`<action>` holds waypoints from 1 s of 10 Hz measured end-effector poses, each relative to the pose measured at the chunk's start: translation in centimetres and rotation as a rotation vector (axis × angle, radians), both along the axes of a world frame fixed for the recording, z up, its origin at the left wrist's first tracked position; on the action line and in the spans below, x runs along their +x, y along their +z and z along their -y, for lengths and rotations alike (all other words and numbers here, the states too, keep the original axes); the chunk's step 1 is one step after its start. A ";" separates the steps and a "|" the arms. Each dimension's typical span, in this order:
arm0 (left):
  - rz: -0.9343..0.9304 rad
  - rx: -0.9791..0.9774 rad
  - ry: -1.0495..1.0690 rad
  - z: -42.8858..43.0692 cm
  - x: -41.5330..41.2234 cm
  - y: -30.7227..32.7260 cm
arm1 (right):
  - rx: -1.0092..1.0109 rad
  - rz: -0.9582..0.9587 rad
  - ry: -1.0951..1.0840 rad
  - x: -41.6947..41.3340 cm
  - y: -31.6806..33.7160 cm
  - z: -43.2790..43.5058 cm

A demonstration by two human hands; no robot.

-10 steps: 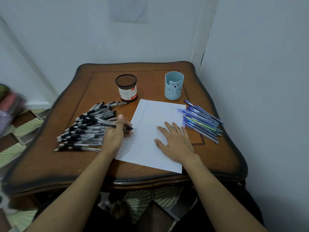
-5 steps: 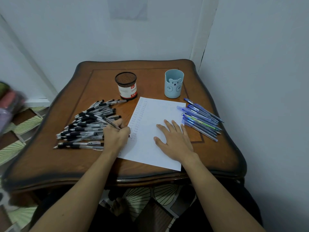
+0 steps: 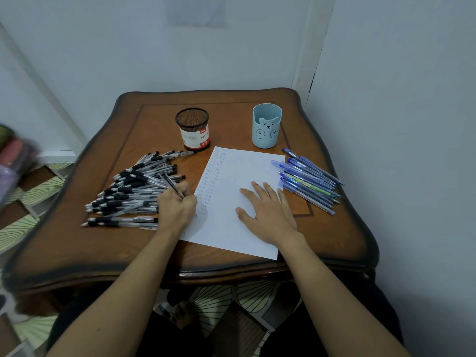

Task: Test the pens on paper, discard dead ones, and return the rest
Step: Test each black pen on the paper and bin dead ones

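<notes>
A black pen (image 3: 170,185) was gripped in the left hand (image 3: 177,207), the fingers (image 3: 190,200) curled round its barrel, with the upper end of the pen slanted up and to the left over the hand. The hand was rested at the left edge of the white paper (image 3: 231,166), beside columns of small test marks; the pen's tip was hidden by the hand. The right hand (image 3: 268,217) was laid flat on the right half of the sheet, its fingers (image 3: 260,193) straight and spread, nothing being held.

The sheet was seen lying near the middle of the brown wooden desk (image 3: 123,251). A large heap of black pens (image 3: 128,194) was spread on the desk just left of the left hand, and a smaller heap of blue pens (image 3: 310,181) was lying at the paper's right edge. Behind the paper, a black mesh pen holder (image 3: 192,128) and a light blue bear cup (image 3: 266,126) were stood upright, well apart from each other.
</notes>
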State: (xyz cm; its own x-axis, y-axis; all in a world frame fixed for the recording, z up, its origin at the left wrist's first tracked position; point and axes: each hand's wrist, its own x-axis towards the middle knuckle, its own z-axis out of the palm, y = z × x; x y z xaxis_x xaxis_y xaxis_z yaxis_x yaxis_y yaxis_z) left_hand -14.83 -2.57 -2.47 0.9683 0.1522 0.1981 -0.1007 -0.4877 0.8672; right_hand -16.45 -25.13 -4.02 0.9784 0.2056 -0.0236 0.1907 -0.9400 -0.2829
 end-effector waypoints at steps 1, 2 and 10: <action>0.022 0.024 -0.009 0.0 0.0 0.0 | 0.004 0.002 0.000 0.0 0.0 0.0; 0.004 0.028 0.012 -0.1 0.3 -0.3 | 0.001 -0.006 -0.001 0.0 0.1 0.0; 0.053 0.081 -0.055 -0.1 0.4 -0.7 | 0.015 0.005 -0.011 0.0 0.0 -0.1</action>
